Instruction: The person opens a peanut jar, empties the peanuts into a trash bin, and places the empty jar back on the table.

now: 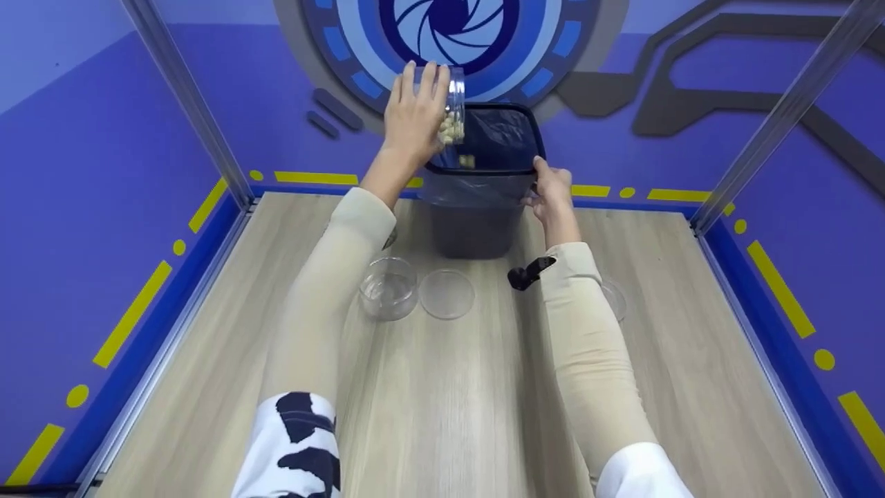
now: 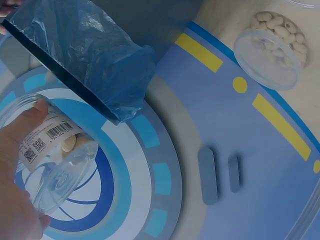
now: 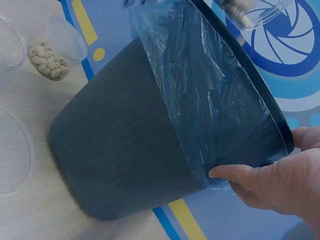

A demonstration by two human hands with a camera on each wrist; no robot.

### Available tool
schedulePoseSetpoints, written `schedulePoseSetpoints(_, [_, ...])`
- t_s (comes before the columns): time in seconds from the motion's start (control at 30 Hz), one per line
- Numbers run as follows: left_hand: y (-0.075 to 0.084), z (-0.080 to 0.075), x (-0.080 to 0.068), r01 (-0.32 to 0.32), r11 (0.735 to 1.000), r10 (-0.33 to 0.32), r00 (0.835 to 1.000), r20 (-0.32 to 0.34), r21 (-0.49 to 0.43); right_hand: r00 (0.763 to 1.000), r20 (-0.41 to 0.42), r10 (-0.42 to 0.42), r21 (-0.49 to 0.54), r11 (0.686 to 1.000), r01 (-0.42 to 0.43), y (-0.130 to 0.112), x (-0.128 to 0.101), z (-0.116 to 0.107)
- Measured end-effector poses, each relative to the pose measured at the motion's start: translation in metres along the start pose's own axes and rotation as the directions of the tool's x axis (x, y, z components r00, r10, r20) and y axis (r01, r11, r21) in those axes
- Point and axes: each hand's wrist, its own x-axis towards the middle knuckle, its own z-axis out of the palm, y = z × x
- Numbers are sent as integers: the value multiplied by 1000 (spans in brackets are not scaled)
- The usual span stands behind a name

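Left hand (image 1: 413, 114), upper centre: I hold the tipped clear jar (image 1: 453, 114), light, slippery, gripped round its wall; right hand (image 1: 552, 190) pinches the bin (image 1: 477, 228) rim

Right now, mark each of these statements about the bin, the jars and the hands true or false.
1. The left hand holds a clear jar tipped over the bin. True.
2. The bin has no liner. False: a blue plastic bag lines it.
3. The right hand grips the bin's rim. True.
4. The tipped jar is empty. False: pale pieces show inside it.
5. An empty clear jar stands on the table. True.
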Motion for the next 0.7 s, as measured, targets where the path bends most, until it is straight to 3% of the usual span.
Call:
schedulePoseSetpoints(0.17, [1, 0, 0, -20, 1000, 20, 999, -31, 0, 1000, 8, 6, -17, 1000, -5, -2, -2, -1])
schedulePoseSetpoints(0.43, [0, 1, 1, -98, 992, 102, 994, -38, 80, 1000, 13, 3, -30, 1000, -3, 1, -3, -1])
schedulePoseSetpoints(0.7, [0, -3, 0, -52, 999, 53, 995, -81, 10, 1000, 1, -28, -100, 995, 27, 2, -4, -2])
